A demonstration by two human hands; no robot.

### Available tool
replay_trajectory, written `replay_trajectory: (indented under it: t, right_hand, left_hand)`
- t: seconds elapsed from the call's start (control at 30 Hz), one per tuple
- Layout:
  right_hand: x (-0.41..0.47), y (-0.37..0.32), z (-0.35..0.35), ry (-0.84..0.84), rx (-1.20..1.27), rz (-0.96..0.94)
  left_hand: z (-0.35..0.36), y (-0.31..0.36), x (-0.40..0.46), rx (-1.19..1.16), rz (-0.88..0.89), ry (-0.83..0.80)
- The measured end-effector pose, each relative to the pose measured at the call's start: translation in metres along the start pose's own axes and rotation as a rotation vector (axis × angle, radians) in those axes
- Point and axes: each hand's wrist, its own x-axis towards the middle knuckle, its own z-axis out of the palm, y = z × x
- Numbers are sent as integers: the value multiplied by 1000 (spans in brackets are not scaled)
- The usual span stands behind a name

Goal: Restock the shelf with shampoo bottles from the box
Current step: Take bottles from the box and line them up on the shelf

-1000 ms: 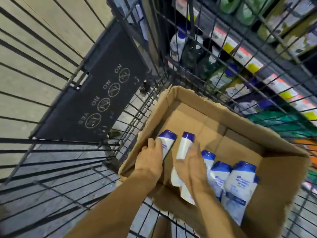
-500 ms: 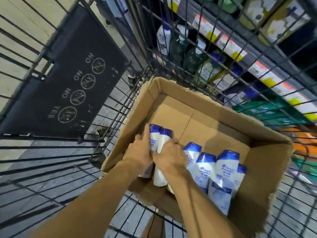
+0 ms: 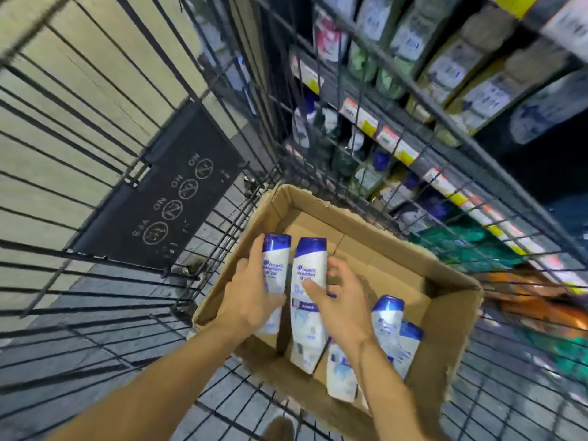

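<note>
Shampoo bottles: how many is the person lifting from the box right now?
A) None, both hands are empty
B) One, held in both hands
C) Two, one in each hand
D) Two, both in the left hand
C: the left hand grips one shampoo bottle and the right hand grips a second bottle, both raised above the cardboard box.

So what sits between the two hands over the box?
In the head view, two shampoo bottles side by side: the left hand grips one, the right hand holds the other, above the cardboard box.
</note>
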Motion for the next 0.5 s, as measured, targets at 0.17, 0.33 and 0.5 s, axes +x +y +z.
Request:
replay_trajectory:
  t: [0.17, 0.33, 0.5]
  right_hand:
    - [-69, -80, -90, 33, 119, -205]
    - [-161, -165, -218, 108, 124, -468]
    - [-261, -243, -347, 214, 114, -737]
  left_hand:
    - [-33, 107, -74, -196, 259, 46]
    - [-51, 253, -187, -79, 567, 182]
    - [-55, 393, -307, -116, 770, 238]
